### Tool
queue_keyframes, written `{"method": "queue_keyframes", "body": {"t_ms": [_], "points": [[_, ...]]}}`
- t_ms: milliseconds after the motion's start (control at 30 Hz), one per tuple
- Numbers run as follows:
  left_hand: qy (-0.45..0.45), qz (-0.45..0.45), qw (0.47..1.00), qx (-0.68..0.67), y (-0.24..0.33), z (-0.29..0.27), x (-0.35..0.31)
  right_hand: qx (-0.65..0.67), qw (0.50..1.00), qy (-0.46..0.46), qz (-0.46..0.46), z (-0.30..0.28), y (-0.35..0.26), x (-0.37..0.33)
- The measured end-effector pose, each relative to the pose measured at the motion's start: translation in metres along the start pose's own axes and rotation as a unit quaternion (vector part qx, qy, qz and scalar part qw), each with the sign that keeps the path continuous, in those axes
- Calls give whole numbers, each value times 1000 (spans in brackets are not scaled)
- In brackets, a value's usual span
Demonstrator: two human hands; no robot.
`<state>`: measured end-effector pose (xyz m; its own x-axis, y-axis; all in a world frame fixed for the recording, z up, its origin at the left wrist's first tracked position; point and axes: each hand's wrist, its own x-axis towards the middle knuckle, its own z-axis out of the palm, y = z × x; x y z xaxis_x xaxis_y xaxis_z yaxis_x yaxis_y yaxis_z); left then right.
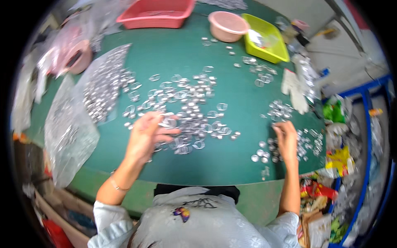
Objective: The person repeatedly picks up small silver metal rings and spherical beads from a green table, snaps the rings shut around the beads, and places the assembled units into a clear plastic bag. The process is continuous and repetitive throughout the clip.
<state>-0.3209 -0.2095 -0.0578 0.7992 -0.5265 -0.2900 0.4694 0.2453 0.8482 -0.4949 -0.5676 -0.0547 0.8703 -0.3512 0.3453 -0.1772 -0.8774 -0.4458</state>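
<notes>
My left hand (pixel 147 130) is closed in a pinch on a shiny clear ring-shaped piece (pixel 168 122), its lower fingers stretched out beneath it. Just beyond and beside it spreads a loose heap of small silver round parts (pixel 191 110) mixed with clear ring-shaped pieces (pixel 198 144). On the right, my right hand (pixel 286 138) has thumb and forefinger pressed together; anything between them is too small to make out. Around that hand lie dark and silver round parts (pixel 260 153) and a small cluster of silver pieces (pixel 280 110).
A plastic sheet (pixel 124 51) bears many silver parts at left, beside a clear bag (pixel 70 140). Red (pixel 155 22), pink (pixel 227 27) and yellow-green (pixel 264 39) tubs stand along the far side. A white glove (pixel 294 91) lies right, near a blue-framed rack (pixel 366 136).
</notes>
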Motion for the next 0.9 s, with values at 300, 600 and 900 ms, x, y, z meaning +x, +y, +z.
{"method": "queue_keyframes", "body": {"t_ms": [300,600,900], "points": [[-122,58,991,-10,-20,35,-34,593,701,-337,210,52,-150,-10],[-80,194,975,68,-54,38,-43,336,929,-151,-27,73,-161,-16],[-103,147,984,-6,-56,39,-45,524,792,-245,194,68,-158,-18]]}}
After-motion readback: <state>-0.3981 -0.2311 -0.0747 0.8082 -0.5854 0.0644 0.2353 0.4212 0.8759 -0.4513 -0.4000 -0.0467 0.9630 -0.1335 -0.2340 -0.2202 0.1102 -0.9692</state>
